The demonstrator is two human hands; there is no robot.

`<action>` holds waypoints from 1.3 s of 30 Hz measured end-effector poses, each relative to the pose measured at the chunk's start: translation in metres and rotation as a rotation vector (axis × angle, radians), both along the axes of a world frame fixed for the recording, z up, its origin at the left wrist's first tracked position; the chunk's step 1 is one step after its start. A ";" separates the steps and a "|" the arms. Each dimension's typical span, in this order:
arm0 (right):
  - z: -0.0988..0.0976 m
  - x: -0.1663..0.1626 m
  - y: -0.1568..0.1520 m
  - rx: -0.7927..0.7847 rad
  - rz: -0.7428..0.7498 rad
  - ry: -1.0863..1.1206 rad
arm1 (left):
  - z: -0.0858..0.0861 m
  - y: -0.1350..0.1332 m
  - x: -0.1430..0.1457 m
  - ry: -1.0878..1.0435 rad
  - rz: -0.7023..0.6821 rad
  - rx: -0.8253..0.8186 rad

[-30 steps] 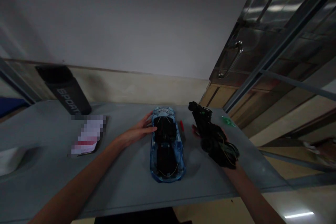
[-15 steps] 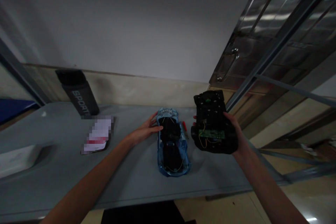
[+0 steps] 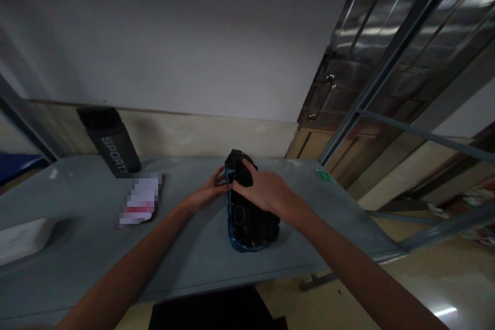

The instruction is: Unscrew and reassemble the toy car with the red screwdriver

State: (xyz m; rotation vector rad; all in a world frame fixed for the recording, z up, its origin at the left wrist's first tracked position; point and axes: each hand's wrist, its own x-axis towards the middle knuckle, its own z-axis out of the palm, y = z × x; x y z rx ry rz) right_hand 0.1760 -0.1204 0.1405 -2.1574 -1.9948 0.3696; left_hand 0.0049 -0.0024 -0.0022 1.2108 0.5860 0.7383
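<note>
A blue toy car shell (image 3: 242,243) lies upside down on the grey table (image 3: 185,258). A black chassis with wheels (image 3: 253,221) now sits on top of the shell. My right hand (image 3: 266,191) lies over the chassis, fingers curled round its far end. My left hand (image 3: 207,193) rests at the shell's left side near the front, fingers touching its edge.
A dark bottle marked SPORT (image 3: 110,142) stands at the back left by the wall. A blurred-out paper or packet (image 3: 139,200) lies left of the car. A white box (image 3: 23,240) is at the far left. A small green piece (image 3: 324,175) lies at the table's right edge. Metal door frame on the right.
My right hand has brought the black chassis from the right, turned it over and set it down onto the blue shell. The left hand has stayed at the shell's side.
</note>
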 end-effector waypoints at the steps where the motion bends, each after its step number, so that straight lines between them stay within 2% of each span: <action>1: -0.003 -0.007 0.001 0.008 0.001 -0.064 | 0.000 0.000 0.000 0.002 0.002 0.010; 7: -0.018 -0.023 0.008 0.018 -0.037 -0.182 | 0.004 0.000 0.000 0.003 -0.018 0.014; 12: -0.022 -0.031 0.010 -0.067 -0.039 -0.208 | 0.005 0.001 -0.003 -0.015 -0.018 -0.074; 15: -0.025 -0.026 0.010 -0.048 -0.005 -0.205 | 0.002 0.002 -0.005 -0.007 -0.005 -0.120; 18: -0.025 0.001 0.015 0.000 0.114 -0.209 | -0.001 0.004 -0.005 0.005 0.009 -0.122; 20: -0.027 0.032 0.023 -0.011 0.259 -0.162 | -0.002 0.005 -0.003 -0.002 0.019 -0.112; 23: -0.040 0.077 0.039 -0.165 0.450 0.142 | -0.004 0.008 0.000 0.002 0.037 -0.107; 25: -0.053 0.098 0.050 -0.206 0.502 0.372 | -0.006 0.010 0.001 0.020 0.044 -0.116; 27: -0.066 0.110 0.059 -0.157 0.522 0.559 | -0.007 0.011 0.000 0.041 0.047 -0.129; 29: -0.076 0.117 0.066 -0.026 0.490 0.692 | -0.005 0.010 -0.001 0.054 0.053 -0.136; 31: -0.083 0.125 0.073 0.141 0.405 0.731 | -0.003 0.009 -0.004 0.064 0.050 -0.137; 33: -0.089 0.136 0.078 0.208 0.353 0.682 | -0.001 0.008 -0.007 0.082 0.042 -0.136; 37: -0.101 0.158 0.076 0.007 0.456 0.605 | -0.006 0.007 -0.015 0.110 0.028 -0.134; 39: -0.103 0.164 0.071 -0.042 0.482 0.570 | -0.011 0.007 -0.019 0.101 0.044 -0.132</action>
